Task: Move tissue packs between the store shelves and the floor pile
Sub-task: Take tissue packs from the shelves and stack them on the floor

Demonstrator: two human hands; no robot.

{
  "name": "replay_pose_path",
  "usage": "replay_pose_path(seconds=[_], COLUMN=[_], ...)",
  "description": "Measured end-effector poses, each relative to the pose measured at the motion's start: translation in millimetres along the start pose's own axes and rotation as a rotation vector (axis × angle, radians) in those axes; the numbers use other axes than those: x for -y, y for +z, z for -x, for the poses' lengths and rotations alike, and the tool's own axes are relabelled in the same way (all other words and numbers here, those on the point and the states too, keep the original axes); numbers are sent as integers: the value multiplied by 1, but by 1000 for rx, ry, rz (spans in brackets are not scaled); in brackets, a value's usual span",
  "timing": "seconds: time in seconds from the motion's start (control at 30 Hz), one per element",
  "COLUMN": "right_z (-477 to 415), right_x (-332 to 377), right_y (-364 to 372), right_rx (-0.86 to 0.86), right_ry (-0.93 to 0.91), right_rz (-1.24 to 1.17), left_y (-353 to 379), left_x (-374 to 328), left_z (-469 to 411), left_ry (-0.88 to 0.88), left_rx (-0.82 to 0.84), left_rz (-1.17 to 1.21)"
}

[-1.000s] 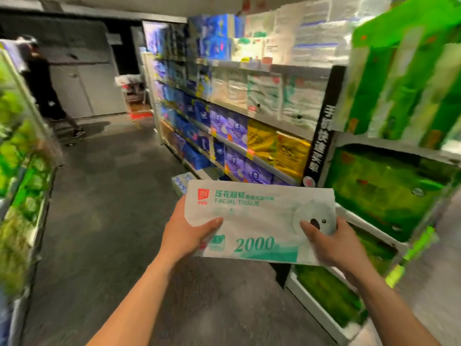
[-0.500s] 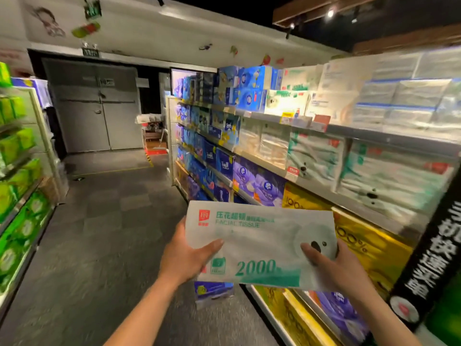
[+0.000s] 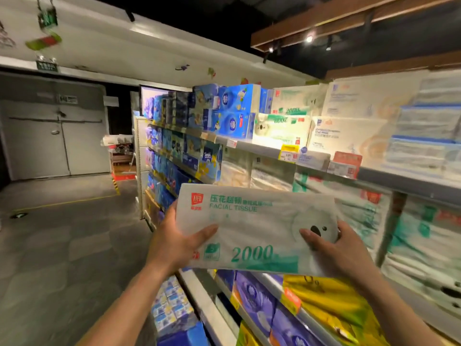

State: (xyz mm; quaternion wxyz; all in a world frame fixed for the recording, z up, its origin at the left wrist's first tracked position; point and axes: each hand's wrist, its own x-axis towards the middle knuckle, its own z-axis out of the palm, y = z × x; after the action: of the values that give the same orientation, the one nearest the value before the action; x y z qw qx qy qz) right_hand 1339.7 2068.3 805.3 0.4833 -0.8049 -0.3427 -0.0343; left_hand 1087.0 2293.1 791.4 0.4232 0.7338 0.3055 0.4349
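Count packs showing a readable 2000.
3: held pack between left hand and right hand; upper pack and upside-down pack stacked on top shelf. Blurred packs may add more.

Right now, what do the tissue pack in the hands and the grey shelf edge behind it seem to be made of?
The tissue pack: thin, soft plastic film, faintly glossy and printed; it wrinkles and gives where the left hand presses its thumb. The grey shelf edge: probably painted metal, smooth and matte; the blur leaves this open.
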Motion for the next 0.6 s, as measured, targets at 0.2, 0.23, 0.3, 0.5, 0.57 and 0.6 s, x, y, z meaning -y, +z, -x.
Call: replay_pose_path(seconds=[0.2,0.23,0.3,0.5,0.57,0.6], right_z=[-118,-134,-164,-250,-279,-293], right_x=[43,49,63,99,115,124], right_y=[39,48,65,110,115,117], right_rx=[-80,-99,-133,-321,-377,-397], right_ry=[-31,-36,-42,-74,-71,-67], right_rz=[10,14,20,43,35,38], left_y=[13,15,18,21,26,30], left_x=[24,30,45,60,46,37], left_z=[-146,-170,-225,-402,-452,-476], left_ry=[131,155,204,457,533,575], left_rx=[-8,-4,20,242,302,333], left_rz=[82,92,113,112,135,154])
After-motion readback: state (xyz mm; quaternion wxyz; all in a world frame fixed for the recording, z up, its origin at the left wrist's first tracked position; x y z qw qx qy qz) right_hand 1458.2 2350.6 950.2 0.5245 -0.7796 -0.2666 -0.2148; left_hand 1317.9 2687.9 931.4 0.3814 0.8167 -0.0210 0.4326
